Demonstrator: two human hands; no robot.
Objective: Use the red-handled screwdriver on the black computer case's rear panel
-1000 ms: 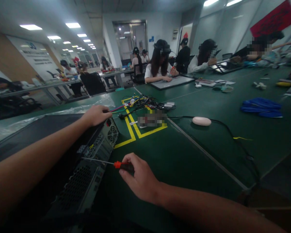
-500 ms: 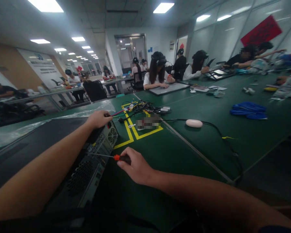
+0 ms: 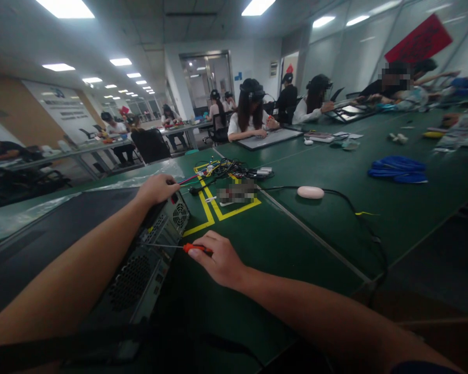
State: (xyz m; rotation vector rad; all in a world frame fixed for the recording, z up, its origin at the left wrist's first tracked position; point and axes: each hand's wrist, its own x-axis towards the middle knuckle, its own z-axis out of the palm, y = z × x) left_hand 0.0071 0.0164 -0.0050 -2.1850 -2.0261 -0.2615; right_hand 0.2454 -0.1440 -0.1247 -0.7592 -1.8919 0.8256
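A black desktop computer case (image 3: 134, 278) lies on its side at the left, its vented rear panel facing my right hand. My left hand (image 3: 158, 189) steadies the case at its far rear corner, fingers bent over the edge and partly hidden. In my right hand (image 3: 220, 257) is a screwdriver (image 3: 193, 248) with an orange and dark handle, thumb along the handle and fingers closed round it. Its thin shaft points left to the rear panel, between a round fan grille and the expansion slots. The tip's exact contact is too small to make out.
Tangled cables (image 3: 230, 169) lie beyond the case on the green table (image 3: 296, 259), near yellow tape marks (image 3: 239, 210). A pale pink oval case (image 3: 310, 192) rests by a black cable. Further right is a blue bundle (image 3: 398, 170). Several people sit across the table.
My right hand has turned on the screwdriver handle, and its thumb now lies over the orange part. My left hand stays on the computer case. The whole view has shifted slightly.
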